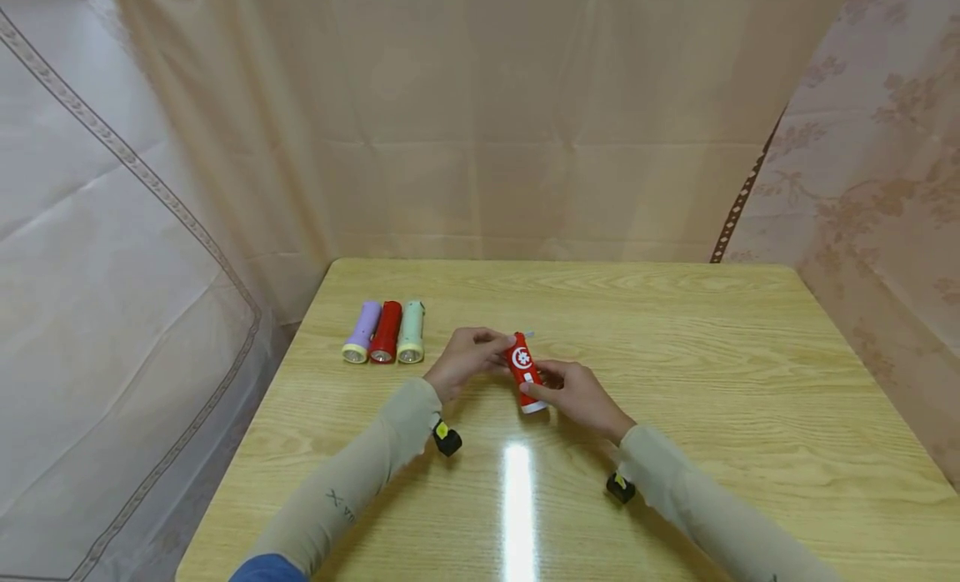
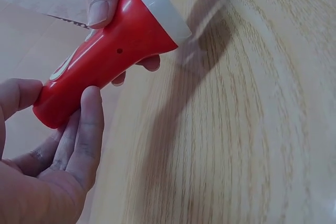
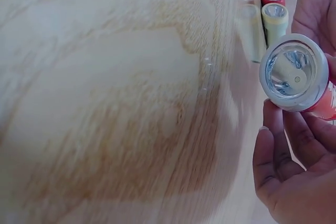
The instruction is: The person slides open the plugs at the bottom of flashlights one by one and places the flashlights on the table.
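Note:
A red flashlight [image 1: 523, 367] with a white head ring and a white emblem is held over the table between both hands. My left hand [image 1: 468, 361] pinches its tail end between thumb and fingers. My right hand [image 1: 581, 393] grips it near the head, the thumb beside the white switch. In the left wrist view the flashlight [image 2: 118, 48] tilts with its white rim up to the right. The lens and silver reflector [image 3: 294, 74] face the right wrist camera, and no glow shows in them.
At the back left of the wooden table [image 1: 675, 357], a purple flashlight [image 1: 363, 330], a red flashlight [image 1: 386, 332] and a mint green flashlight [image 1: 412, 332] lie side by side, lenses toward me. Beige curtain cloth [image 1: 525, 132] hangs behind the table.

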A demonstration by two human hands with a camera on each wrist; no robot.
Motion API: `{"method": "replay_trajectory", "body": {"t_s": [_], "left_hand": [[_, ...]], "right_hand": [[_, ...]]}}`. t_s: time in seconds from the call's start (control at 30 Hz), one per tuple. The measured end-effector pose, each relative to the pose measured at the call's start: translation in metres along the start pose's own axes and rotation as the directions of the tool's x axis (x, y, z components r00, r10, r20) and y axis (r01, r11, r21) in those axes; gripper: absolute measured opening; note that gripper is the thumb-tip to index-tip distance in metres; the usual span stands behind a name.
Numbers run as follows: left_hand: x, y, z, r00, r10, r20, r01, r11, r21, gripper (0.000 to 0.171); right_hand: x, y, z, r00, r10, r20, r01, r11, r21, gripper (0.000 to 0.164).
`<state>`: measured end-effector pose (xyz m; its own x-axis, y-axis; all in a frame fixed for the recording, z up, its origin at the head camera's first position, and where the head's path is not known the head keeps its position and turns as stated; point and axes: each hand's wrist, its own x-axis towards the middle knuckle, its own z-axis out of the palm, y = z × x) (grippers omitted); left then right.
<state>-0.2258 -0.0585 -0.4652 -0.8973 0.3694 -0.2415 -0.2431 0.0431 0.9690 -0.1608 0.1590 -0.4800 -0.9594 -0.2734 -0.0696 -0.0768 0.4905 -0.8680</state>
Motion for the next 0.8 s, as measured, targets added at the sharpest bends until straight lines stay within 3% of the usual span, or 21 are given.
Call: {"method": "replay_trajectory", "body": {"t_s": [0.4, 0.8], "left_hand": [[0.0024, -0.0007, 0.004, 1.0, -0.011, 0.003, 0.011, 1.0, -0.002, 0.044], [0.0043, 0.0029, 0.0092, 1.0, -0.016, 0.012, 0.016, 1.0, 0.001, 0.038]], "right_hand": [[-0.0013, 0.001, 0.0007, 0.999, 0.02, -0.029, -0.02, 1.0, -0.008, 0.044], [-0.0058, 0.0005, -0.0021, 0.999, 0.035, -0.04, -0.035, 0.999, 0.017, 0.047]]}}
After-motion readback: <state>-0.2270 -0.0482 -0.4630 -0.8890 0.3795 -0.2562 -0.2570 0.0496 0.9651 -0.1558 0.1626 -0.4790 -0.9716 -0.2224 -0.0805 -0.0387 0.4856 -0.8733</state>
